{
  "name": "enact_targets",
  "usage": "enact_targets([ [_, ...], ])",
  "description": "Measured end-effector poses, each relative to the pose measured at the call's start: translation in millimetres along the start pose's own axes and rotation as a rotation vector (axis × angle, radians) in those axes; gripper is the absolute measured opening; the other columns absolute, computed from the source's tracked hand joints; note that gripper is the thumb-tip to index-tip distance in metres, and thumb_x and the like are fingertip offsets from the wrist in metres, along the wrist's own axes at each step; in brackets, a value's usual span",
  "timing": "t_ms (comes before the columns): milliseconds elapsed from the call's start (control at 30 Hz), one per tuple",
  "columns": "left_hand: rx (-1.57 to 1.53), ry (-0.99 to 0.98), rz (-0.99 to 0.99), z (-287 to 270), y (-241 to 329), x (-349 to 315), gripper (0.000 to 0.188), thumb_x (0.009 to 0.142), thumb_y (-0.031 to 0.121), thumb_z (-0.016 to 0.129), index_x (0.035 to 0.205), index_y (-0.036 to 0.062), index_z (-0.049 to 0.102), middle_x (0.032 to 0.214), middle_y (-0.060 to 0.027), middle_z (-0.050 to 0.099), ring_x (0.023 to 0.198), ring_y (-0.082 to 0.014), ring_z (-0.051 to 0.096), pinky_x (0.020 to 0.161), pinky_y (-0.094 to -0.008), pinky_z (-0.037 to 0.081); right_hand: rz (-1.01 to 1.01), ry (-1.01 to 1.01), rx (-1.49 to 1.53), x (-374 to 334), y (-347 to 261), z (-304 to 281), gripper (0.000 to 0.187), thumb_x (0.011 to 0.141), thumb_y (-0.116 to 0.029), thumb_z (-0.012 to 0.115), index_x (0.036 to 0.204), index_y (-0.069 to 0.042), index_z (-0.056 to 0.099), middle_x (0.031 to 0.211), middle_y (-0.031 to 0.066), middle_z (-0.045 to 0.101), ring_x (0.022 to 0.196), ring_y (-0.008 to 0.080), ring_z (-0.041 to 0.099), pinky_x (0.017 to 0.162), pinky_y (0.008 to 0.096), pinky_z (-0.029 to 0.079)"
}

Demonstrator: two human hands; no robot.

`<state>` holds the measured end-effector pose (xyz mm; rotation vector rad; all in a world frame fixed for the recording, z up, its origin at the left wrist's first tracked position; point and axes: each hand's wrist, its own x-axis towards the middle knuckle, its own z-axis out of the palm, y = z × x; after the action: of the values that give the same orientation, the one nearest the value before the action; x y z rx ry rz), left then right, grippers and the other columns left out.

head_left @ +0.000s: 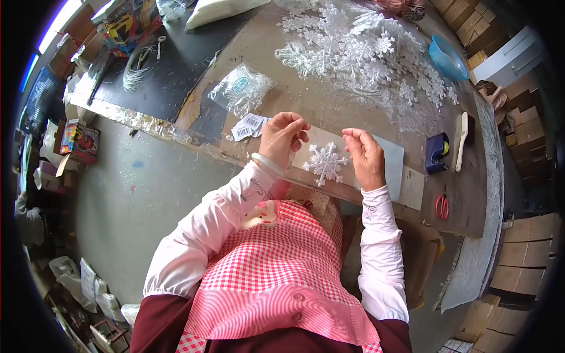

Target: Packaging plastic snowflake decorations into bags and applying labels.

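A white snowflake ornament (pixel 325 163) is located flat near the front edge of the brown worktable (pixel 338 112), between the two hands and apart from the right one. The left hand (pixel 279 143) is positioned above and to the left of the ornament, with thumb and forefinger brought together at the tips; whether a fine thread is pinched there cannot be told. The right hand (pixel 368 160) is raised just to the right, its fingers curled toward the thumb; whether anything is gripped by it cannot be told. A pale sheet (pixel 389 162) is partly covered by the right hand. Directly beside the left hand, barcode cards (pixel 248 128) are laid in an overlapping group, and a clear plastic bag (pixel 254 89) is placed beyond them. The far part of the table is occupied by a heap of white snowflakes (pixel 365 56), bordered on the right by a blue basin (pixel 444 62). On the right side, a dark blue tape dispenser (pixel 435 157), a pale-handled brush (pixel 461 141) and red-handled scissors (pixel 442 206) are arranged, well apart from the ornament. At far left, a coil of white cord (pixel 135 75) is set on a black tabletop (pixel 182 53).
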<state>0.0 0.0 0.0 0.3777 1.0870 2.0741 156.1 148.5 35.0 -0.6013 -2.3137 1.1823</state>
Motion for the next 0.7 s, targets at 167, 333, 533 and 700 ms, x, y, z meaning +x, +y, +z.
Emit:
enact_targets([
  [167, -0.183, 0.113, -0.135, -9.9, -4.9, -6.2, 0.004, 0.093, 0.008, 0.060, 0.094, 0.0045, 0.058, 0.085, -0.0087, 0.066, 0.067, -0.0135, 0.063, 0.048, -0.0207, 0.045, 0.081, -0.064, 0.136, -14.9, 11.0, 5.3, 0.023, 0.088, -0.002, 0.062, 0.111, 0.000, 0.063, 0.094, 0.0041, 0.067, 0.079, 0.0080, 0.061, 0.072, 0.0232, 0.051],
  [333, -0.206, 0.194, -0.181, -6.9, -4.0, -5.1, 0.003, 0.093, 0.007, 0.060, 0.094, 0.0046, 0.058, 0.084, -0.0085, 0.066, 0.066, -0.0137, 0.064, 0.049, -0.0207, 0.046, 0.134, -0.087, 0.247, -11.1, 12.3, 22.4, 0.018, 0.088, -0.002, 0.064, 0.105, 0.001, 0.064, 0.091, 0.0033, 0.068, 0.078, 0.0074, 0.062, 0.068, 0.0218, 0.051],
  [533, -0.198, 0.195, -0.178, -7.3, -8.3, -4.2, 0.003, 0.094, 0.008, 0.059, 0.093, 0.0051, 0.058, 0.085, -0.0082, 0.066, 0.067, -0.0130, 0.064, 0.049, -0.0211, 0.046, 0.202, -0.071, 0.342, -3.7, -1.7, 33.2, 0.011, 0.087, -0.003, 0.066, 0.098, 0.000, 0.066, 0.086, 0.0021, 0.068, 0.071, 0.0064, 0.062, 0.063, 0.0211, 0.051],
  [700, -0.198, 0.210, -0.156, -0.9, -4.4, -10.3, 0.004, 0.094, 0.009, 0.059, 0.094, 0.0050, 0.058, 0.088, -0.0088, 0.067, 0.070, -0.0141, 0.066, 0.049, -0.0209, 0.046, -0.049, 0.014, 0.121, 2.2, -4.5, 35.0, 0.011, 0.083, -0.001, 0.069, 0.094, -0.001, 0.069, 0.083, 0.0054, 0.068, 0.072, 0.0109, 0.064, 0.062, 0.0241, 0.050],
])
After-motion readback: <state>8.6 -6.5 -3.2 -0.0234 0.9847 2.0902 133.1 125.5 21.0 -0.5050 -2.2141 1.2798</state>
